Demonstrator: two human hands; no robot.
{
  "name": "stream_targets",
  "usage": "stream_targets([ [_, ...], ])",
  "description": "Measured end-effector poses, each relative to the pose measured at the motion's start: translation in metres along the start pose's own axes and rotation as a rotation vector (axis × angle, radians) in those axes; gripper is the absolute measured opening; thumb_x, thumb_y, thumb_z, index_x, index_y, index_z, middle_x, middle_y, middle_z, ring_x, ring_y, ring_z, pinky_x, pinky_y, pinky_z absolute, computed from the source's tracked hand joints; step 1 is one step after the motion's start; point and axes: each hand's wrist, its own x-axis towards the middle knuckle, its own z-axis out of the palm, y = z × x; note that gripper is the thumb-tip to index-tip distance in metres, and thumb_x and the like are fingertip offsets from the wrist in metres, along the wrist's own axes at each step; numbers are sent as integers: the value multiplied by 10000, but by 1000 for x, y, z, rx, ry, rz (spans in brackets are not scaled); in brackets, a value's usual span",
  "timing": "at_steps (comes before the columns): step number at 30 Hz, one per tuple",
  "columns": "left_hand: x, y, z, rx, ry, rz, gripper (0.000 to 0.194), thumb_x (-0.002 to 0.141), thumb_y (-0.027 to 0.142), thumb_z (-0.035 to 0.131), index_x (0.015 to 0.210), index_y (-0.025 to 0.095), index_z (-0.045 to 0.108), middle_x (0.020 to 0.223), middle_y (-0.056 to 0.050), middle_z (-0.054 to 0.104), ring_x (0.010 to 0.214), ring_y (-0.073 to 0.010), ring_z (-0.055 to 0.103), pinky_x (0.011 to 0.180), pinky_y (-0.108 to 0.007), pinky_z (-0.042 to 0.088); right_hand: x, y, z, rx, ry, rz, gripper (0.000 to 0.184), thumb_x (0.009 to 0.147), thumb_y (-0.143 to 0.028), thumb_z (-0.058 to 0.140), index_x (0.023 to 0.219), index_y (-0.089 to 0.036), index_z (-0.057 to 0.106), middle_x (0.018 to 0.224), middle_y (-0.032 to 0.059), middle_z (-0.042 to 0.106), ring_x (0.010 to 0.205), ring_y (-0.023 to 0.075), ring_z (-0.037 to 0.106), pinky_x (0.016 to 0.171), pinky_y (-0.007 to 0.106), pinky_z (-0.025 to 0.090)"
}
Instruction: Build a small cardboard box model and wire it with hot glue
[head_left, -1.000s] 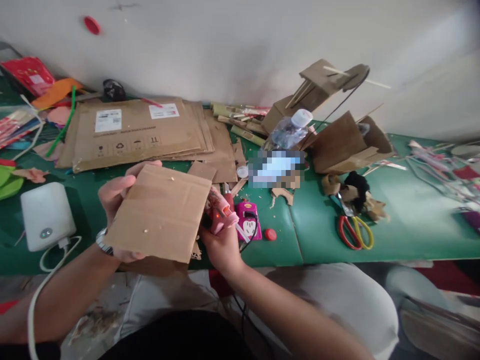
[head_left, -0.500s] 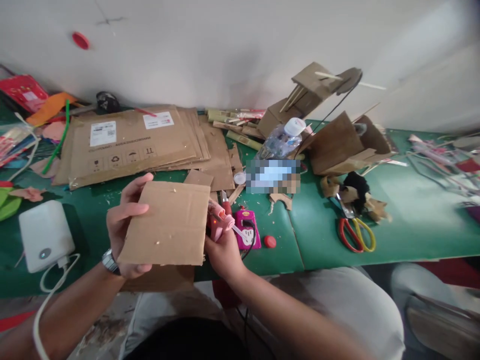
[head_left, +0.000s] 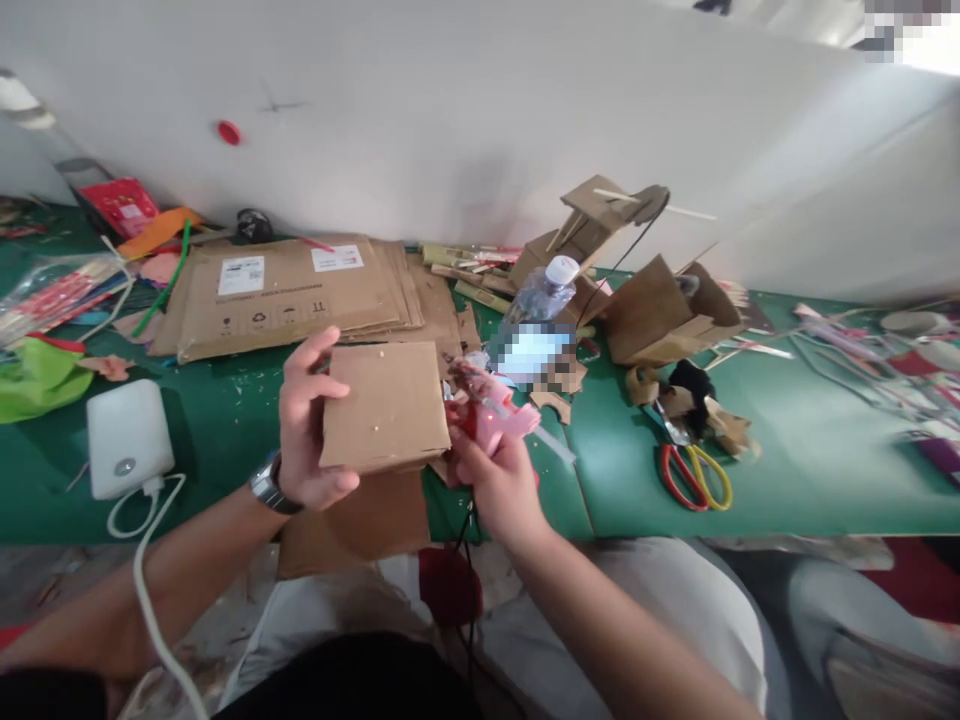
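My left hand (head_left: pixel 304 440), with a watch at the wrist, grips a small square cardboard piece (head_left: pixel 384 408) by its left side. The thumb is below and the fingers are above. The piece has a thin folded edge along its bottom, and its underside is hidden. In my right hand (head_left: pixel 510 490) is a pink hot glue gun (head_left: pixel 491 412), its nozzle end toward the upper left near the cardboard's right edge. A clear glue stick (head_left: pixel 555 444) juts from its rear. A brown cardboard sheet (head_left: pixel 356 525) lies below the square, overhanging the table edge.
Stacked flat cardboard (head_left: pixel 292 295) lies at the back left. A white power bank (head_left: pixel 130 438) with a cable sits at left. A plastic bottle (head_left: pixel 544 290), cardboard models (head_left: pixel 652 315) and scissors (head_left: pixel 694 475) are to the right on the green table (head_left: pixel 810 450).
The camera view has shifted. My right hand has raised and turned the glue gun beside the cardboard's right edge, covering the pink power strip. The cardboard has tilted, still in my left hand.
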Motion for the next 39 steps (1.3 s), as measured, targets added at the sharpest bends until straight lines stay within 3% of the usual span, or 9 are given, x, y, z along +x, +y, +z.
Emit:
stream_targets([
  [3, 19, -4, -13, -91, -156, 125, 730, 745, 868, 663, 1145, 262, 590, 1470, -135, 627, 1405, -390, 561, 1147, -667, 465, -5, -28, -10, 89, 1, -31, 458, 829, -537, 842, 1038, -190, 629, 648, -54, 588, 431, 68, 429, 397, 206, 390],
  [8, 51, -9, -21, -130, -362, 301, 742, 825, 904, 563, 1132, 233, 633, 1145, -131, 768, 1176, -356, 700, 970, -607, 597, -17, -69, -33, 5, -192, -201, 431, 900, -591, 778, 982, -191, 639, 638, -12, 630, 456, 107, 529, 386, 207, 389],
  [12, 62, -5, -19, -95, -368, 385, 698, 928, 823, 486, 1145, 201, 716, 1036, -138, 767, 1002, -303, 714, 898, -553, 608, -25, -80, -49, -133, -295, -234, 425, 926, -597, 759, 980, -182, 685, 633, 10, 621, 492, 123, 542, 394, 213, 397],
  [19, 61, -8, -13, -76, -262, 371, 748, 994, 821, 330, 1108, 242, 790, 979, -103, 754, 938, -266, 690, 836, -503, 600, -38, -77, -47, -254, -507, -230, 490, 1007, -489, 700, 1432, -247, 689, 780, 39, 679, 522, 112, 516, 442, 235, 441],
  [22, 58, -9, -11, -84, -232, 330, 776, 979, 843, 320, 1128, 246, 793, 982, -116, 758, 933, -275, 693, 848, -510, 602, -43, -77, -37, -276, -544, -228, 454, 1016, -454, 698, 1419, -246, 719, 744, 42, 695, 613, 158, 627, 567, 272, 564],
  [25, 54, -8, -11, -103, -209, 288, 773, 972, 850, 324, 1124, 252, 790, 987, -120, 775, 945, -282, 712, 867, -513, 612, -46, -78, -25, -317, -560, -225, 433, 1018, -454, 694, 1400, -256, 742, 980, 99, 792, 928, 239, 756, 839, 364, 650],
  [30, 47, -9, -14, -105, -216, 271, 620, 1044, 715, 370, 1139, 264, 786, 1047, -116, 801, 1020, -286, 733, 915, -516, 621, -48, -79, -14, -395, -551, -232, 376, 1019, -407, 689, 1369, -294, 764, 1257, 100, 784, 1260, 302, 705, 1127, 477, 565],
  [35, 44, -9, -15, -120, -190, 247, 559, 1063, 661, 390, 1122, 272, 788, 1062, -106, 803, 1034, -283, 730, 924, -531, 627, -50, -74, -10, -405, -440, -134, 323, 980, -457, 734, 1218, -253, 810, 802, 74, 733, 867, 268, 734, 808, 399, 668],
  [39, 43, -10, -13, -115, -184, 214, 588, 1041, 716, 382, 1083, 291, 788, 1040, -92, 806, 1017, -280, 738, 923, -534, 626, -51, -69, -8, -406, -433, -95, 293, 980, -460, 735, 1173, -250, 803, 701, 36, 637, 635, 192, 607, 589, 310, 597],
])
